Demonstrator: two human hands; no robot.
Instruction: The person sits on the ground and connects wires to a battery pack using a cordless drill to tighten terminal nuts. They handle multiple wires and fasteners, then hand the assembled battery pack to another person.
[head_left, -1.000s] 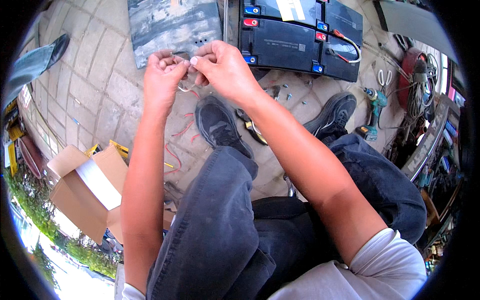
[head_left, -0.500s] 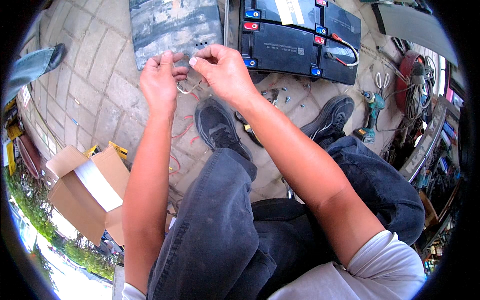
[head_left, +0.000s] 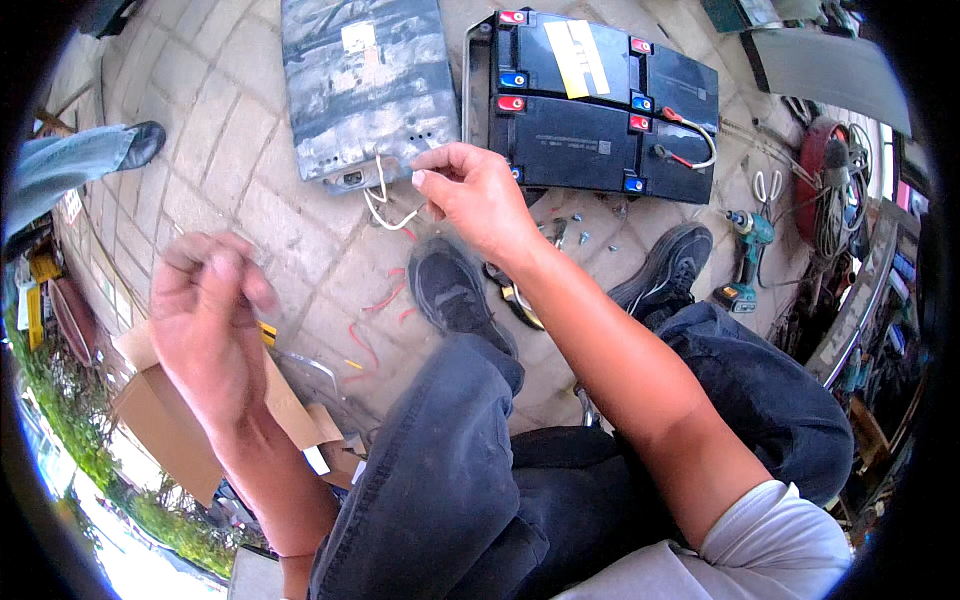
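The person sits low on the paved floor (head_left: 250, 230), knees up, and the work looks to be wiring at the grey flat case (head_left: 365, 85) lying at twelve o'clock. The right hand (head_left: 470, 195) pinches a white wire (head_left: 385, 205) between thumb and fingertips; the wire loops out of the near edge of the grey case, just at the eleven o'clock side of that hand. The left hand (head_left: 205, 310) hangs away at nine o'clock, well apart from the wire, fingers loosely curled; it is blurred, and I cannot tell whether it holds anything.

My reading is that the wire end is being drawn out or readied for joining, with only one hand on it. The next move, I judge, calls for a second grip on the wire so the end can be steadied and led toward a terminal.

At one o'clock a metal tray (head_left: 475, 90) holds black batteries (head_left: 600, 100) packed side by side, with red and blue caps on their terminals and a red lead at the right end. A torn cardboard box (head_left: 165, 430) sits at eight o'clock; its contents are hidden. Red wire offcuts (head_left: 385, 300) lie on the paving beside a black shoe (head_left: 455, 290), and a teal drill (head_left: 748, 235) rests at three o'clock.
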